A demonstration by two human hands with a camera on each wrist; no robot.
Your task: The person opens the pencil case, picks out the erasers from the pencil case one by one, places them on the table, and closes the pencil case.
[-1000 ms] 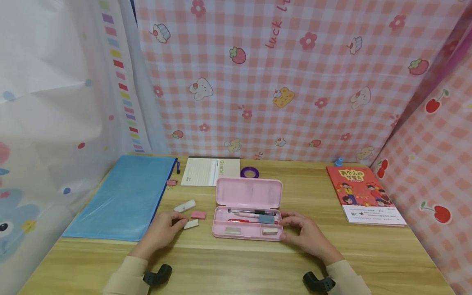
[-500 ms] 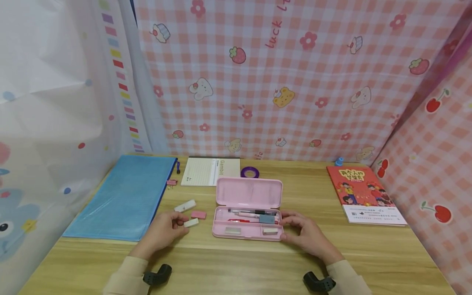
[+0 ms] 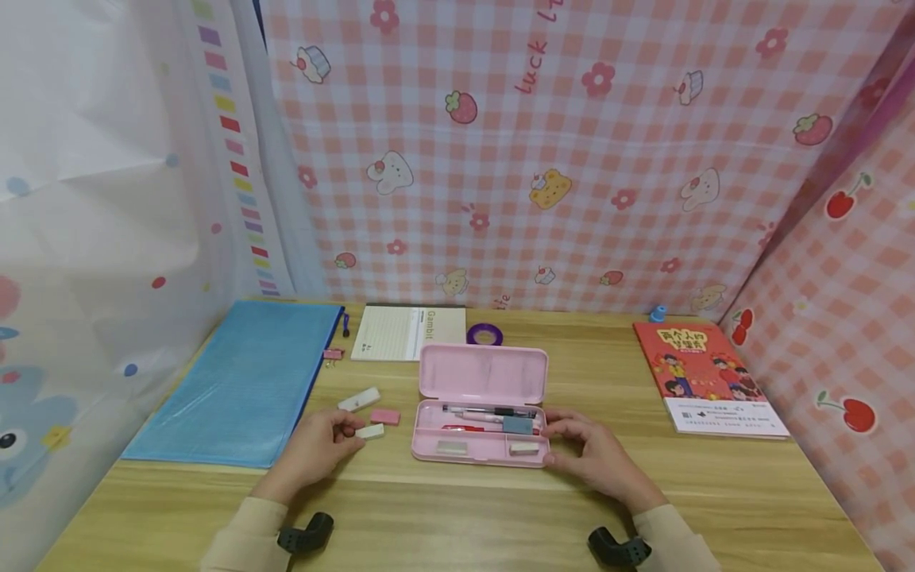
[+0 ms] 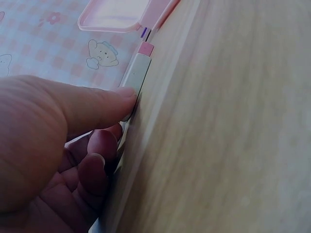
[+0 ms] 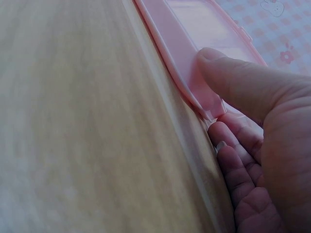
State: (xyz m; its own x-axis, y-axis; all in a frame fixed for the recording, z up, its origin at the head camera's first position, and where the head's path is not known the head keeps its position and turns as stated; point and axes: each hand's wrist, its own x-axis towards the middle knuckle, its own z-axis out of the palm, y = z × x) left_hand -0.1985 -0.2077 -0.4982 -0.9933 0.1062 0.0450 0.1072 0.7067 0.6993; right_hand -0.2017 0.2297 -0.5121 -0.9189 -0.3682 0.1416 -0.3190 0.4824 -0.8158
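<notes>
The left hand (image 3: 314, 451) rests on the desk (image 3: 457, 516) with thumb and fingers pinching a white eraser (image 3: 370, 433), which lies flat on the wood at its fingertips; the left wrist view shows the thumb pressed on the eraser's near end and the other fingers curled under its edge. Just beyond the fingertips lie a pink eraser (image 3: 384, 416) and a second white one (image 3: 358, 399). The right hand (image 3: 593, 457) holds the right end of the open pink case (image 3: 480, 433), thumb on the tray's rim and fingers curled at its corner, steadying it. The case sits just to the right of the left hand, lid up, with pens and two white erasers already in the tray. The step in hand looks like picking up the white eraser; the grip is set but the lift not yet made. The next move probably calls for raising it clear of the desk and carrying it rightward to the tray.
</notes>
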